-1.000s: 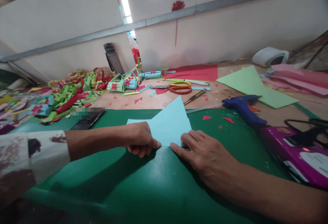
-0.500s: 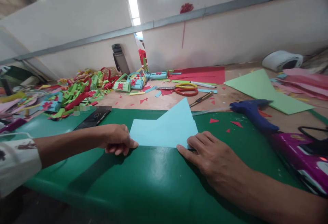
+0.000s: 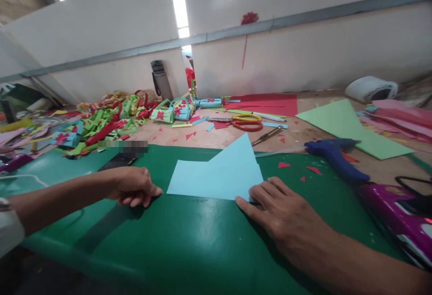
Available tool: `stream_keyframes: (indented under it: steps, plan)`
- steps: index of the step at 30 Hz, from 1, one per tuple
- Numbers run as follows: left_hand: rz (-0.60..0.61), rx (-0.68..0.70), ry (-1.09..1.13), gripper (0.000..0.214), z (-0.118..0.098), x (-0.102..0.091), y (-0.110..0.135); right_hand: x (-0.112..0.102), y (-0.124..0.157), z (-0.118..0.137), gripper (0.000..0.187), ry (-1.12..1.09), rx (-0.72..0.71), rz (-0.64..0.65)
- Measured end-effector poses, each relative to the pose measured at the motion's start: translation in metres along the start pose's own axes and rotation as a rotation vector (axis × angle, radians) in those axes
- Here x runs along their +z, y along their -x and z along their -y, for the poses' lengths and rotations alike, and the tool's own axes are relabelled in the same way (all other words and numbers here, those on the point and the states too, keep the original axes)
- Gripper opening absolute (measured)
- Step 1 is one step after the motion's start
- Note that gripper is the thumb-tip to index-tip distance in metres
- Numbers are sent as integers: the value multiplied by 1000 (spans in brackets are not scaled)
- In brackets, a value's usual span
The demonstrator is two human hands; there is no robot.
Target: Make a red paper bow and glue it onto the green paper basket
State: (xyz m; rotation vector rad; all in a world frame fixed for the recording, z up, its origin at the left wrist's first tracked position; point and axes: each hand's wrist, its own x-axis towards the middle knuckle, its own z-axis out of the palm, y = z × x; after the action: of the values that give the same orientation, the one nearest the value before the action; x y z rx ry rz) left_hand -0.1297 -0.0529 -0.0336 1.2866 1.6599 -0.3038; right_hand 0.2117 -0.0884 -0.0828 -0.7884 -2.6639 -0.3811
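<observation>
A folded sheet of light blue paper point(image 3: 216, 178) lies on the green mat point(image 3: 195, 241), with a pointed flap standing out at its far right. My right hand point(image 3: 280, 209) is at the paper's near right corner, its thumb along the front edge and its bent fingers on top, holding it. Just left of the paper, and apart from it, my left hand point(image 3: 137, 187) rests on the mat. Its fingers are curled in, the thumb and forefinger tips together, with nothing seen between them.
Beyond the mat lie scissors point(image 3: 248, 122), a box cutter point(image 3: 267, 136), green paper point(image 3: 354, 128) and small paper bags point(image 3: 182, 112). A blue glue gun point(image 3: 334, 155) and a purple device point(image 3: 394, 214) are at right. A phone point(image 3: 116, 161) lies behind my left arm.
My left hand has let go of the blue paper's left corner and moved left, off it. My right hand keeps its hold, and the view has shifted slightly.
</observation>
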Motion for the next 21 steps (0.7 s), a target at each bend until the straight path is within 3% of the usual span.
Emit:
stream_keyframes:
  steps: [3, 5, 7, 8, 10, 12, 14, 18, 21]
  plan:
    - [-126, 106, -42, 53, -12, 6, 12, -3, -2, 2, 23, -28, 30, 59]
    - [-349, 382, -136, 56, -30, 21, 18, -7, -4, 4, 20, -58, 50, 142]
    - [-559, 764, -302, 49, -50, 41, 20, -11, -7, 5, 21, -78, 64, 221]
    - [-594, 941, -400, 51, -58, 52, 18, -12, -8, 6, 22, -81, 71, 247]
    - [-445, 1151, -613, 68, -71, 69, 10, -14, -5, 5, 26, -74, 91, 275]
    - [-314, 1195, -719, 82, -77, 80, 0, -15, 3, 3, 28, -65, 120, 279]
    - [-245, 1194, -779, 81, -80, 83, -6, -15, 15, -1, 31, -58, 168, 277]
    - [-250, 1157, -810, 73, -82, 82, -4, -28, 28, -16, 27, 34, 297, 321]
    - [-232, 1150, -819, 71, -82, 82, -3, -52, 6, -28, 24, 170, 393, 416]
